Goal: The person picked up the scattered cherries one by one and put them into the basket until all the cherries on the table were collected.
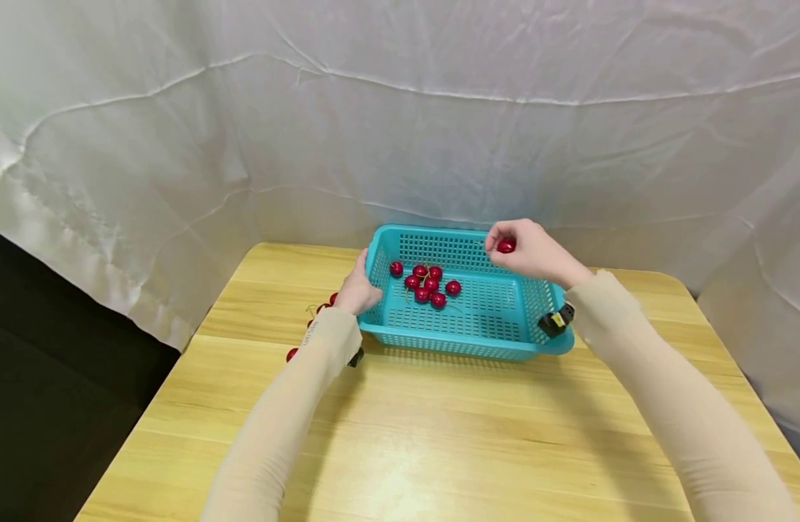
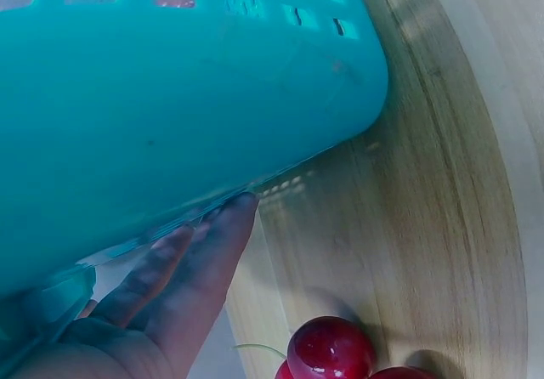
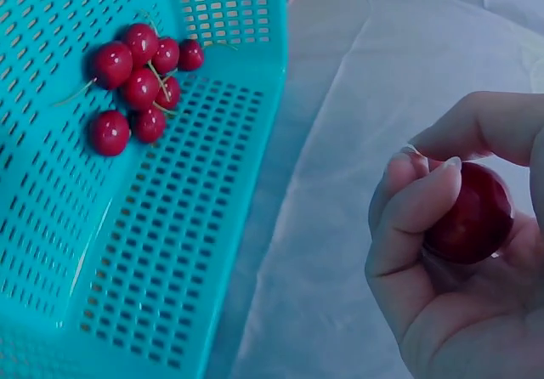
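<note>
A teal plastic basket [image 1: 484, 350] with slotted walls stands on the table. My left hand [image 1: 359, 291] grips its left end, thumb over the rim and fingers along the outer wall. Those fingers [image 2: 200, 281] show below the teal side in the left wrist view. Above the basket's back right part, my right hand [image 1: 533, 250] holds a dark red cherry [image 3: 472, 217] in its curled fingers. Several cherries [image 1: 431, 284], some with green stems, lie inside toward the basket's left half. More cherries [image 2: 330, 347] lie on the table beside my left hand, partly hidden by the arm in the head view.
The wooden table [image 1: 452, 435] carries the basket near its back edge. A pale, creased cloth [image 1: 439, 145] hangs behind and at the sides. Small black devices [image 1: 556, 320] sit at both wrists. Beyond the table's left edge is a dark area [image 1: 54, 377].
</note>
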Demonstrator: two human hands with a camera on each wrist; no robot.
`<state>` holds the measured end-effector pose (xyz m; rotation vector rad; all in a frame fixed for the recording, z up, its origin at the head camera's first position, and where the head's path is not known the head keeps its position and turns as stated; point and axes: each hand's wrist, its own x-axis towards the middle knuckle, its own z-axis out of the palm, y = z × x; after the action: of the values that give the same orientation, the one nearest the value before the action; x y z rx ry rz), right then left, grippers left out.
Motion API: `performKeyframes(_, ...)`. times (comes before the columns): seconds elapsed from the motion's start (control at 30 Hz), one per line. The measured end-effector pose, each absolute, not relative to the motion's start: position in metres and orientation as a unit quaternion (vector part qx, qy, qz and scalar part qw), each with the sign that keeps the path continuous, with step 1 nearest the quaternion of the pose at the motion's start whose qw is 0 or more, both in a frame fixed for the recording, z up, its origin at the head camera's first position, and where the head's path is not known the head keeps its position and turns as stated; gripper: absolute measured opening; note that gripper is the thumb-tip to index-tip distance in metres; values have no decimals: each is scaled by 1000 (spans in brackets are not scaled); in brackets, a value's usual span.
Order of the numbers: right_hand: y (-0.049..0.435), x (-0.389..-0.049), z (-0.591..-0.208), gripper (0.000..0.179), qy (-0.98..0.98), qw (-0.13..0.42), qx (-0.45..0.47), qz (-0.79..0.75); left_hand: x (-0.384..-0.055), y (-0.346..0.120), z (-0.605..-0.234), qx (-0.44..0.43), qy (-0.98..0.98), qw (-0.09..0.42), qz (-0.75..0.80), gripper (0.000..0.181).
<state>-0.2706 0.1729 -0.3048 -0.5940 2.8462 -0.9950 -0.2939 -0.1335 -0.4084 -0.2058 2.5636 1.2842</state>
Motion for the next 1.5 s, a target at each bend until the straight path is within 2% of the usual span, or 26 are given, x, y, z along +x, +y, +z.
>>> performKeyframes(0.4,142,-308,-344,12,908,74,-143,-388,-293,-132,-408,-64,882,130,448,103)
performKeyframes(0.8,137,-323,-373,22,898,162,-117,-393,-294,-130,-407,-58,883,134,446,103)
performKeyframes(1.2,121,-332,-386,26,912,201,-91,-345,-293,-134,-409,-63,886,133,439,104)
performKeyframes(1.5,113,-337,-390,24,927,206,-78,-304,-294,-135,-409,-64,886,127,442,102)
